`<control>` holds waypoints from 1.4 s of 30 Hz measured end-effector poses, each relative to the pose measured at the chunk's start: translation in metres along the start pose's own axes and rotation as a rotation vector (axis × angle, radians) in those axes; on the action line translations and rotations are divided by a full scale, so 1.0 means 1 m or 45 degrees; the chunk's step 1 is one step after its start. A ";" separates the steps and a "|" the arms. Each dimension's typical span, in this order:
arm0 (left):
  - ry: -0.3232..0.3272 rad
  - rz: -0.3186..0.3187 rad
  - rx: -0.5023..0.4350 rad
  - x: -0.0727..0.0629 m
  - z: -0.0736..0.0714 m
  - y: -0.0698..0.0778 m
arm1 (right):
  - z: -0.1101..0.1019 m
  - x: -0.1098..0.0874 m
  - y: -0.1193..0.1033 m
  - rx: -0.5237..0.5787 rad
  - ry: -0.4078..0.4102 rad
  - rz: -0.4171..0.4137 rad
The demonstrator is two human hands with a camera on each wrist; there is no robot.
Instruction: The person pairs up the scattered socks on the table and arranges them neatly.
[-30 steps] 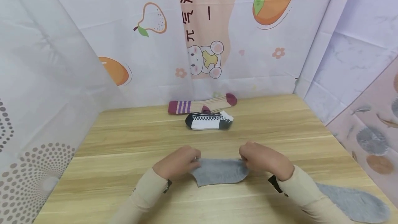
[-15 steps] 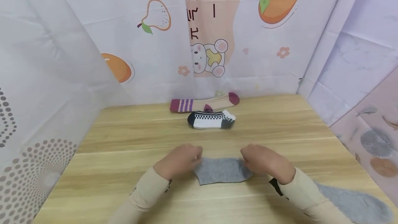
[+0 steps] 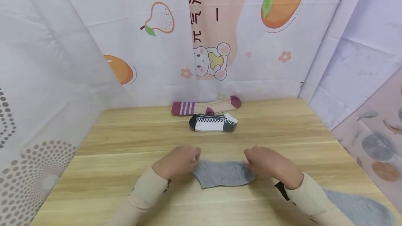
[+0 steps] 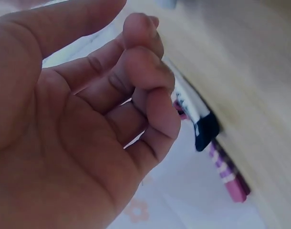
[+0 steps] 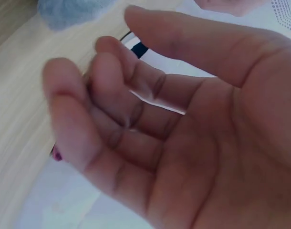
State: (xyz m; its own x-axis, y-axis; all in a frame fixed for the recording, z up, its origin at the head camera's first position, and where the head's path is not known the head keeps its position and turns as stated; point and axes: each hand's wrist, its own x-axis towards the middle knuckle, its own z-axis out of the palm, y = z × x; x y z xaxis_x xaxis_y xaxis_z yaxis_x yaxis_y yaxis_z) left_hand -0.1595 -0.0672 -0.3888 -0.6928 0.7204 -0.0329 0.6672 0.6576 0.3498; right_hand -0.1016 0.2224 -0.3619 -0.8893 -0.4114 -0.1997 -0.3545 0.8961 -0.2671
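A grey ankle sock (image 3: 224,173) lies flat on the wooden table between my hands. At its left end is my left hand (image 3: 180,161), fingers loosely curled; the left wrist view shows the palm and nothing held. Over the sock's right end hovers my right hand (image 3: 268,163), also loosely curled, its thumb apart from the fingers in the right wrist view. A bit of grey sock (image 5: 74,12) shows beyond those fingertips. A second grey sock (image 3: 361,206) lies at the right front, partly hidden by my right sleeve.
Toward the back lies a black-and-white checkered sock (image 3: 208,125). Behind it is a beige sock (image 3: 201,107) with maroon ends and purple stripes, close to the printed curtain (image 3: 141,55). More curtain hangs along both sides of the table (image 3: 132,132).
My left hand has let go of the near sock's left end and drawn slightly left. My right hand has come off the other end, moving a little right. The sock lies flatter.
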 end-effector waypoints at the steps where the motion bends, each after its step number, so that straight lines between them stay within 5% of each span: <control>1: 0.005 0.009 0.007 0.001 -0.001 0.000 | 0.000 -0.002 0.002 -0.001 0.019 -0.003; 10: -0.039 0.157 0.080 0.020 0.002 0.026 | 0.007 -0.027 0.024 0.005 0.166 -0.083; 17: 0.012 0.339 0.202 0.039 0.005 0.058 | 0.017 -0.054 0.041 0.036 0.229 -0.008; 26: 0.075 0.460 0.271 0.060 0.005 0.089 | 0.026 -0.087 0.059 0.075 0.225 0.153; 32: 0.048 0.522 0.334 0.072 0.011 0.110 | 0.038 -0.105 0.069 0.032 0.367 0.164; 42: -0.019 0.621 0.376 0.092 0.030 0.140 | 0.044 -0.139 0.089 0.050 0.596 0.364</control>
State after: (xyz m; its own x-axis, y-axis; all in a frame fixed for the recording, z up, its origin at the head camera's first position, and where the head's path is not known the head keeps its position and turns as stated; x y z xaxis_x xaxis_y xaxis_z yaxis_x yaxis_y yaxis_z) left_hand -0.1219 0.0974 -0.3711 -0.2826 0.9578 0.0528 0.9586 0.2800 0.0516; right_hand 0.0035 0.3521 -0.3994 -0.9854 -0.0263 0.1685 -0.0767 0.9508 -0.3003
